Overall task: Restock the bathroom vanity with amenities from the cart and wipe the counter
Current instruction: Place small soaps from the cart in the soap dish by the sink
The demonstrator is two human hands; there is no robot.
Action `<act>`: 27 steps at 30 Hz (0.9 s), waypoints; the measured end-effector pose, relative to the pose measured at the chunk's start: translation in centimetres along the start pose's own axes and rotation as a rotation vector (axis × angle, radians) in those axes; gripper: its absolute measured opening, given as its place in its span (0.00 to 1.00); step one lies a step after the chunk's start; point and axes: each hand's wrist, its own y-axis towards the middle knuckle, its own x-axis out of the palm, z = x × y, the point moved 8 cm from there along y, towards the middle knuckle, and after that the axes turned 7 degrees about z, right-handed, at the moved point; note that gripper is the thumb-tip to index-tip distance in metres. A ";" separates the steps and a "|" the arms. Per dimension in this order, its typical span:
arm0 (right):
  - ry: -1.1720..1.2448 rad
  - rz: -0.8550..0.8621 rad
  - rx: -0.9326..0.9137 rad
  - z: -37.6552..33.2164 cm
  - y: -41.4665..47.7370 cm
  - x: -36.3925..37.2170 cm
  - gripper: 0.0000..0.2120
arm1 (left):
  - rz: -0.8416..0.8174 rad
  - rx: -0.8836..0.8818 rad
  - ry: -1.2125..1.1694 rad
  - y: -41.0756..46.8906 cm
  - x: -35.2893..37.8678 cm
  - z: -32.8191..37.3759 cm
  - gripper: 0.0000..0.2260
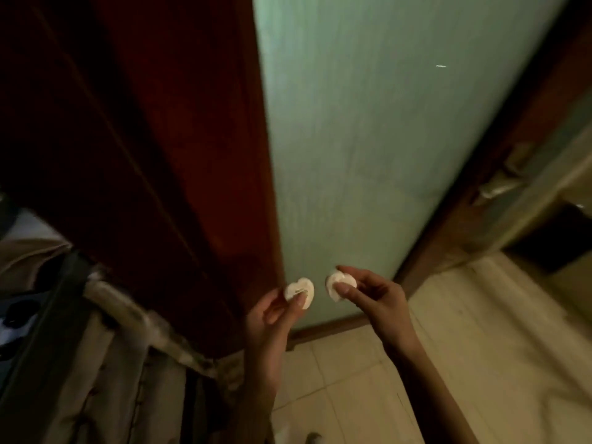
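My left hand pinches a small white round soap between thumb and fingers. A second white soap of the same kind is pinched in my right hand. Both soaps are held up side by side, a short gap between them, in front of a frosted green glass door. The vanity and its counter are out of view.
A dark red wooden door frame stands left of the glass. The cart with a pale fabric bag and a metal bar sits at the lower left. Beige floor tiles spread to the right, with a door handle at the right edge.
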 end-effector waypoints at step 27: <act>0.057 0.832 0.129 -0.6 -10.6 -26.0 0.13 | -0.822 -0.221 0.263 -10.5 25.3 -10.4 0.11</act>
